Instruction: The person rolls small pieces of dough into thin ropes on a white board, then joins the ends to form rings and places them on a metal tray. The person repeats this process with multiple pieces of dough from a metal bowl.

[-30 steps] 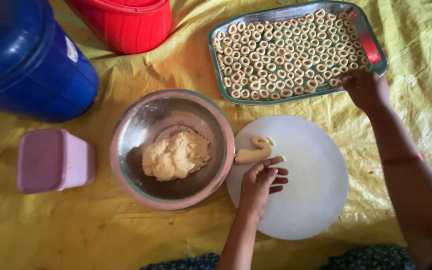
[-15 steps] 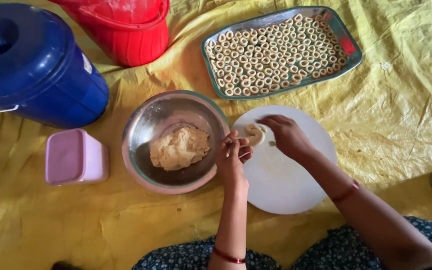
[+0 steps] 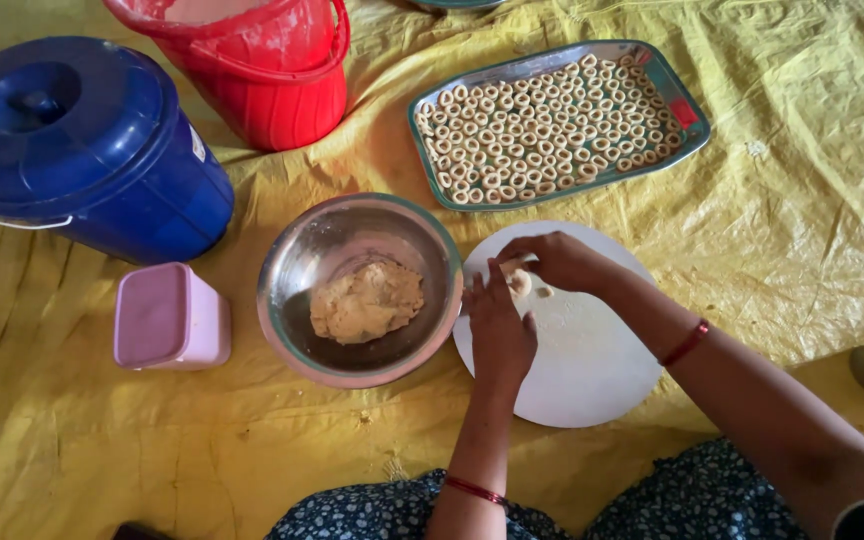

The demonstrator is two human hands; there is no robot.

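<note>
A small pale piece of dough (image 3: 519, 281) lies on the round white board (image 3: 582, 360), and both my hands meet over it. My left hand (image 3: 497, 325) rests at the board's left edge with its fingers against the dough. My right hand (image 3: 557, 262) curls over the dough from the far side, pinching it. Just left of the board stands a steel bowl (image 3: 352, 225) holding a lump of tan dough (image 3: 366, 301). Beyond the board, a metal tray (image 3: 692, 125) holds several rows of small dough rings.
A blue lidded drum (image 3: 77, 145) and a red bucket (image 3: 267, 75) stand at the far left. A pink lidded box (image 3: 169, 316) sits left of the bowl. Everything rests on a crumpled yellow sheet (image 3: 802, 240). My patterned skirt shows at the bottom edge.
My right hand came back from the tray to the board and closed on the dough. My left hand moved up to meet it. The view has shifted so the tray sits further away.
</note>
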